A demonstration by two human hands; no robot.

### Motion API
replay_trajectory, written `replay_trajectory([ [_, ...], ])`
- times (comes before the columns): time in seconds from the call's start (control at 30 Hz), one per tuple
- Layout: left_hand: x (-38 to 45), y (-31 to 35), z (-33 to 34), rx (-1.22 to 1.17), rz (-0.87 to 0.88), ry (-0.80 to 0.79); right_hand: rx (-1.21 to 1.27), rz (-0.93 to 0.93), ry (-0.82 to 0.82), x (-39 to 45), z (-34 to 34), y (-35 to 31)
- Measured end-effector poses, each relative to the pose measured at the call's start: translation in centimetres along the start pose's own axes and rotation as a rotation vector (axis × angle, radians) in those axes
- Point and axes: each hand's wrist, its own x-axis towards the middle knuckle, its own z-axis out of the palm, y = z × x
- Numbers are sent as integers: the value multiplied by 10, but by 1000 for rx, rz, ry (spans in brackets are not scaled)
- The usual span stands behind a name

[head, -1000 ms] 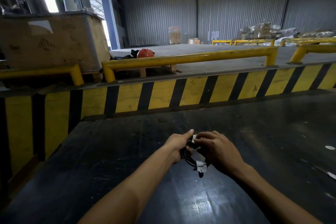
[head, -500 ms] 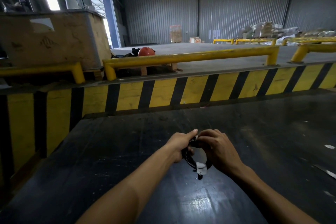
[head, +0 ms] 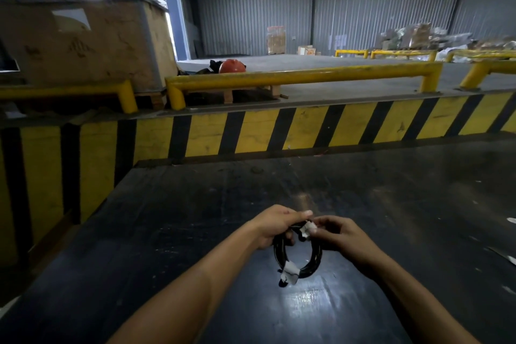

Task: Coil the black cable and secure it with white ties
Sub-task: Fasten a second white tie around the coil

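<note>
the black cable [head: 300,255] is wound into a small round coil of several glossy strands, held up between the two hands just above the dark, scuffed counter [head: 195,232], which shines with a pale glare near the forearms. the left hand [head: 275,225] is closed around the coil's upper left side, thumb stretched over the top; the right hand [head: 339,234] pinches a crumpled white tie [head: 306,229] at the top of the coil with its fingertips. a second white tie [head: 290,271], wrinkled and papery, wraps the coil's lower edge below the hands, with a short black end poking out beneath it. the left palm hides part of the coil.
</note>
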Motion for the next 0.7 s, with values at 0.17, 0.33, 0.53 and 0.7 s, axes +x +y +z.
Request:
replay_trajectory([
  [0.17,-4,-28,-14,-181,-35,-57,-9,62,155,-1,22,20],
  [0.33,-12,-89,-23,-304,-274,-199,205,232,390,-1,22,64],
  [0.53,7,-133,-6,-251,-349,58,152,408,348,19,28,130],
  [0.7,38,-149,2,-143,-435,225,51,495,274,46,26,178],
])
